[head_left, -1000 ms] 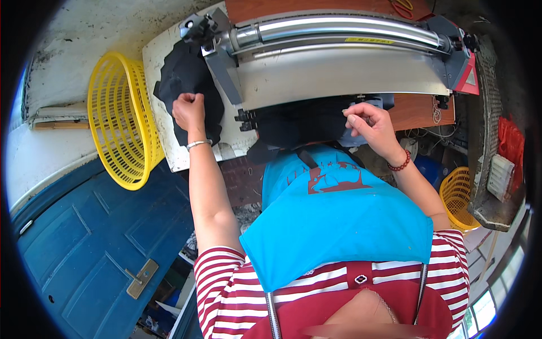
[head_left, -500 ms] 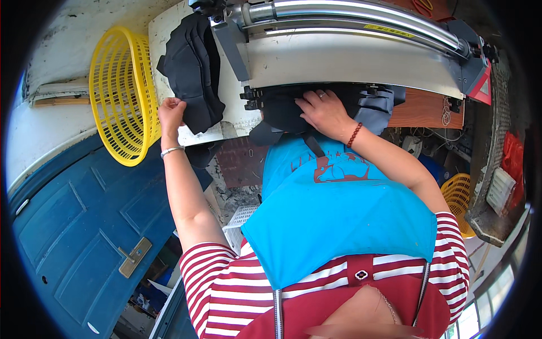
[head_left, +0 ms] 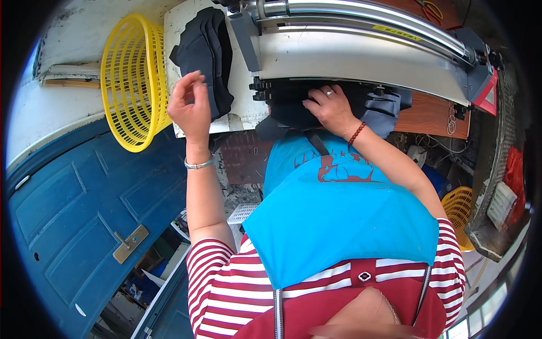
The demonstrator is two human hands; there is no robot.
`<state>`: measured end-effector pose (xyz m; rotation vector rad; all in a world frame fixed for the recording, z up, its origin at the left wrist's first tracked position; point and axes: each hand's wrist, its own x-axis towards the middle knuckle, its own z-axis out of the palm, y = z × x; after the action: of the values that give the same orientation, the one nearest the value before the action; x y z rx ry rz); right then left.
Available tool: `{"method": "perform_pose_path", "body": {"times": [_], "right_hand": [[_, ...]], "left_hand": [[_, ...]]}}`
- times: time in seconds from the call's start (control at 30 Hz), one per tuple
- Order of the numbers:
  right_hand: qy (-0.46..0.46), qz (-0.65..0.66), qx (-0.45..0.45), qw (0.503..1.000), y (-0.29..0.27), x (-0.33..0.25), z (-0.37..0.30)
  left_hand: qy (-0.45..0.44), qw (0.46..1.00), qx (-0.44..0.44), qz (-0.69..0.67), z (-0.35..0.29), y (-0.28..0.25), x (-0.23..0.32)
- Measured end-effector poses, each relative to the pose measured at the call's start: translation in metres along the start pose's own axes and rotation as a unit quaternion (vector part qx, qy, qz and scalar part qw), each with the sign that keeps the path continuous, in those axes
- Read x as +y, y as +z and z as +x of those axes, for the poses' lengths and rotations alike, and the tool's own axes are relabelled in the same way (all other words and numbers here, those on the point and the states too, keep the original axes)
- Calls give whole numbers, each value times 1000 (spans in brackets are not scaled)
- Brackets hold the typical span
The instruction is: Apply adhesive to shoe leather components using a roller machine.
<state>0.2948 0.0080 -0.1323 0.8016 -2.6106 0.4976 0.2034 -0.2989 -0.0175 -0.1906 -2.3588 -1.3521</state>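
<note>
A layered stack of dark fabric-like pieces point(head_left: 208, 51) lies on the white tabletop at the far left. Over its near edge is my left hand point(head_left: 189, 107), fingers loosely bent and apart, with nothing visible in them. My right hand point(head_left: 334, 112) rests on black pieces point(head_left: 291, 110) under the front edge of a wide metal-topped machine point(head_left: 361, 56). Its fingers are spread and slightly bent on the dark material. More grey-black pieces point(head_left: 389, 107) stick out to the right of that hand. The machine's edge hides part of this material.
A yellow plastic basket point(head_left: 131, 85) stands tilted at the table's left side. Black clamps point(head_left: 259, 88) sit at the machine's front left corner. Brown board point(head_left: 432, 116) shows at the right, with another yellow basket point(head_left: 457, 204) lower down. A blue door point(head_left: 84, 209) is at the left.
My left hand has let go of the stack's near edge and risen inward above it, its fingers loosening. My right hand stays on the black pieces, its fingers slightly more bent. The view has shifted slightly.
</note>
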Motion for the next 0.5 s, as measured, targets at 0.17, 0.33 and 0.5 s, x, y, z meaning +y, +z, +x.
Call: {"method": "perform_pose_path", "body": {"times": [0.17,0.33,0.5], "right_hand": [[-1,36,7,999,-5,3,-3],[17,7,-6,1000,-1,-2,-4],[-25,15,-12,1000,0,6,-10]], "left_hand": [[184,977,-68,-88,23,50,91],[250,954,-146,-82,50,104,149],[349,913,-195,-75,88,166,165]]}}
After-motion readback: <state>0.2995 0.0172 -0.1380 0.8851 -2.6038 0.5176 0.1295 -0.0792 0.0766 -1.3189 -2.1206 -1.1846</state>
